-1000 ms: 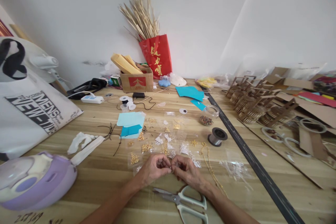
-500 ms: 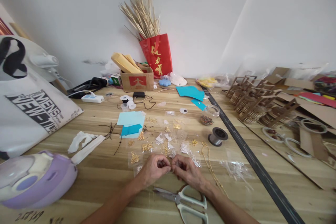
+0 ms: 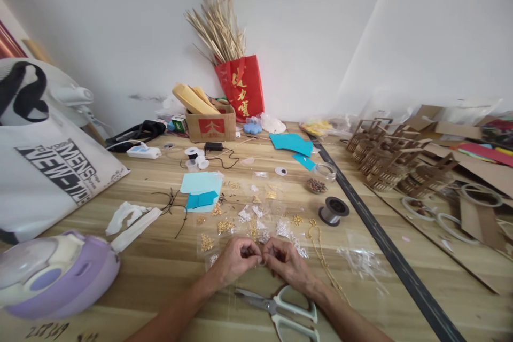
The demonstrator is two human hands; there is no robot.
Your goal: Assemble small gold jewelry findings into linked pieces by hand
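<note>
My left hand [image 3: 239, 259] and my right hand [image 3: 284, 259] meet fingertip to fingertip above the table's near middle. Both are closed in a pinch, and whatever lies between the fingers is too small to make out. Just beyond them are small clear bags of gold beads [image 3: 225, 226] and silver-white beads [image 3: 282, 228]. A pair of scissors with pale handles [image 3: 296, 307] lies below my hands, its blades pointing left, partly under my right forearm. A gold chain [image 3: 318, 248] stretches along the right of my right hand.
Right of the beads stand a spool of grey thread [image 3: 334, 210] and a dish of brown beads [image 3: 316, 185]. Blue sheets [image 3: 202, 199] lie left of centre. A purple and white appliance [image 3: 60, 278] occupies the left front, and wooden baskets [image 3: 395, 155] stand at the right.
The whole view has shifted slightly. My hands keep the same pinch close together, with only a very small movement of the fingers.
</note>
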